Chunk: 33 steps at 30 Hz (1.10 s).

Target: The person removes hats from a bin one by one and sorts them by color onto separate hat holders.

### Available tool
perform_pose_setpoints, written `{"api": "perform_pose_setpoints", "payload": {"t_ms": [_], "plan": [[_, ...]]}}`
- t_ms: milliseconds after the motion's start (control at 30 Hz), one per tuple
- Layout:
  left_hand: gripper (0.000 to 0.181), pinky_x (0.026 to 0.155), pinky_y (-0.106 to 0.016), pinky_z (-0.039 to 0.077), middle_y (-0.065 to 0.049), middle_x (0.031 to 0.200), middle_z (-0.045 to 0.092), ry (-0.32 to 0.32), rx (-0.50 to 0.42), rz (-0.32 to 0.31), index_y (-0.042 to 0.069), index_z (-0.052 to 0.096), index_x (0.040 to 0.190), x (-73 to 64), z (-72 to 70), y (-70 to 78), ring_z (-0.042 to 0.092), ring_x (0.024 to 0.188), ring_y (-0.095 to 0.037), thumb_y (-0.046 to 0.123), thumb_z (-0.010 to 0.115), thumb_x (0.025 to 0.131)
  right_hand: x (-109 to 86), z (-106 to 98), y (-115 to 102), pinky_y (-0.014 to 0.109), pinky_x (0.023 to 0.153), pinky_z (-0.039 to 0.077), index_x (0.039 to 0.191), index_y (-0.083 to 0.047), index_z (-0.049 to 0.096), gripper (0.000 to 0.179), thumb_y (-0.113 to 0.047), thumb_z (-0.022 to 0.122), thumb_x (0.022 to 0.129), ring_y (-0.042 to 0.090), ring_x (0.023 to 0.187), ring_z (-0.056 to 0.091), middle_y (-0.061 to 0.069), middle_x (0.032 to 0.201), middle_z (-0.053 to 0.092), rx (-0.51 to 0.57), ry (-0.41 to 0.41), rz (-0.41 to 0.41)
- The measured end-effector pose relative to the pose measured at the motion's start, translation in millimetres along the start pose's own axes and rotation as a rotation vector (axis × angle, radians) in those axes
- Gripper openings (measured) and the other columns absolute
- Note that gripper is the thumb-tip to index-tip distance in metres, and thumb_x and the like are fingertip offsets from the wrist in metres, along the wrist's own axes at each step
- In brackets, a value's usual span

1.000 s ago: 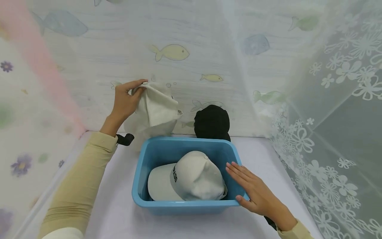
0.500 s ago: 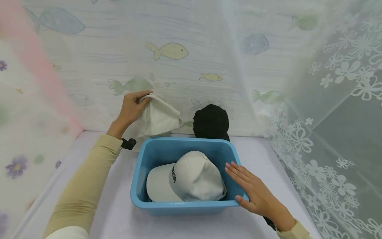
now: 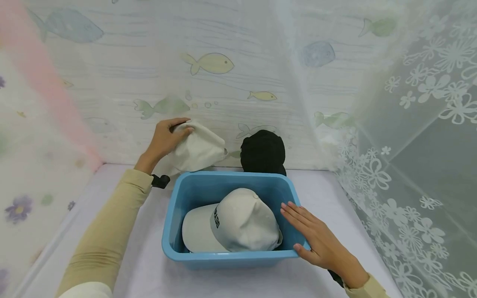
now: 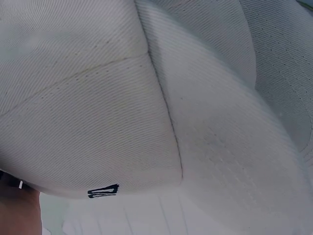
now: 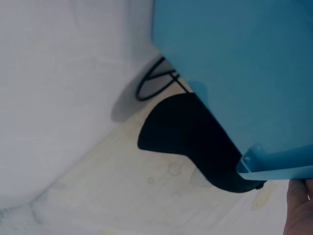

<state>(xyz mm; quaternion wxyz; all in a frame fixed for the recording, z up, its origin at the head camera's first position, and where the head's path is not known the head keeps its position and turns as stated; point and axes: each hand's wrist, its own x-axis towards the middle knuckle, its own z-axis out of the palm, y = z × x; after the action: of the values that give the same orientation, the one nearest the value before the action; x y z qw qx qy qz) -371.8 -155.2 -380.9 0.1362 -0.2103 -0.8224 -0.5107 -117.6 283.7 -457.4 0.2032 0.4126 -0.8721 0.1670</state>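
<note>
Behind the tub, my left hand (image 3: 164, 137) pinches the crown of an off-white cap (image 3: 203, 150) between thumb and fingers. That cap's fabric (image 4: 98, 122) fills the left wrist view, with part of a dark printed mark along its lower edge. A light grey-white baseball cap (image 3: 246, 223) with dark lettering lies inside the blue tub (image 3: 231, 256), brim to the left. My right hand (image 3: 320, 240) rests on the tub's right rim, fingers straight and thumb apart.
A black cap (image 3: 263, 152) sits behind the tub, near the back curtain (image 3: 298, 95). Beside it in the right wrist view shows a black wire stand (image 5: 151, 83). Sheer flowered netting (image 3: 421, 186) hangs on the right. White cloth (image 3: 320, 190) covers the surface.
My left hand has come down with the off-white cap, which now sits lower behind the tub. The right hand and the cap in the tub look unmoved.
</note>
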Motion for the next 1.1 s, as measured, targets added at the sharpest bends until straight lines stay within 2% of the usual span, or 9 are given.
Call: {"api": "perform_pose_setpoints", "payload": {"t_ms": [200, 267, 367, 533, 667, 933, 1100], "plan": [[0.051, 0.094, -0.032, 0.052, -0.013, 0.141, 0.061, -0.031, -0.016, -0.047, 0.009, 0.062, 0.14, -0.7, -1.2, -3.0, 0.062, 0.12, -0.028, 0.033, 0.072, 0.096, 0.2, -1, -1, 0.03, 0.127, 0.015, 0.153, 0.0, 0.042, 0.075, -0.057, 0.024, 0.108, 0.031, 0.15, 0.036, 0.012, 0.16, 0.042, 0.002, 0.006, -0.001], [0.052, 0.092, -0.031, 0.051, -0.013, 0.142, 0.061, -0.042, -0.027, -0.062, 0.01, 0.062, 0.141, -1.2, -1.5, -3.8, 0.062, 0.118, -0.028, 0.034, 0.072, 0.096, 0.1, -1, -2, 0.03, 0.127, 0.015, 0.153, 0.0, 0.043, 0.075, -0.057, 0.024, 0.108, 0.031, 0.149, 0.036, 0.012, 0.16, 0.042, 0.005, 0.009, 0.0], [0.055, 0.097, -0.037, 0.05, -0.013, 0.145, 0.058, -0.064, -0.018, -0.084, 0.011, 0.06, 0.143, -3.1, -2.2, -6.0, 0.06, 0.121, -0.029, 0.036, 0.073, 0.096, -0.2, 0, -3, 0.03, 0.127, 0.015, 0.152, 0.001, 0.044, 0.075, -0.057, 0.024, 0.108, 0.031, 0.15, 0.036, 0.012, 0.16, 0.042, 0.007, 0.01, 0.004], [0.062, 0.11, -0.05, 0.042, -0.013, 0.153, 0.05, -0.109, 0.006, -0.1, 0.013, 0.056, 0.147, -5.7, -2.7, -9.1, 0.05, 0.136, -0.031, 0.037, 0.074, 0.094, -0.7, -1, -3, 0.03, 0.127, 0.015, 0.151, 0.001, 0.045, 0.074, -0.056, 0.027, 0.108, 0.031, 0.149, 0.036, 0.012, 0.16, 0.042, 0.013, 0.018, 0.0], [0.063, 0.114, -0.053, 0.039, -0.014, 0.155, 0.048, -0.127, 0.0, -0.106, 0.011, 0.054, 0.149, -7.8, -4.1, -1.6, 0.045, 0.141, -0.033, 0.033, 0.075, 0.093, -0.7, -2, -3, 0.03, 0.127, 0.015, 0.15, 0.003, 0.046, 0.076, -0.057, 0.025, 0.108, 0.031, 0.149, 0.036, 0.012, 0.159, 0.043, 0.003, 0.024, -0.003], [0.069, 0.121, -0.048, 0.031, -0.009, 0.157, 0.046, -0.074, 0.006, -0.082, 0.013, 0.053, 0.15, -12.3, -4.0, -6.1, 0.036, 0.149, -0.027, 0.032, 0.08, 0.089, -1.1, -2, -3, 0.03, 0.127, 0.016, 0.151, 0.002, 0.045, 0.076, -0.057, 0.024, 0.108, 0.031, 0.149, 0.037, 0.012, 0.159, 0.043, 0.003, 0.021, -0.004], [0.067, 0.125, -0.049, 0.022, -0.014, 0.158, 0.043, -0.041, -0.065, -0.014, 0.005, 0.047, 0.152, -25.1, -7.8, -4.9, 0.032, 0.151, -0.03, 0.02, 0.076, 0.094, -4.5, -4, -1, 0.028, 0.127, 0.015, 0.15, 0.003, 0.045, 0.078, -0.058, 0.024, 0.107, 0.03, 0.15, 0.036, 0.011, 0.16, 0.042, -0.008, 0.002, -0.007]]}}
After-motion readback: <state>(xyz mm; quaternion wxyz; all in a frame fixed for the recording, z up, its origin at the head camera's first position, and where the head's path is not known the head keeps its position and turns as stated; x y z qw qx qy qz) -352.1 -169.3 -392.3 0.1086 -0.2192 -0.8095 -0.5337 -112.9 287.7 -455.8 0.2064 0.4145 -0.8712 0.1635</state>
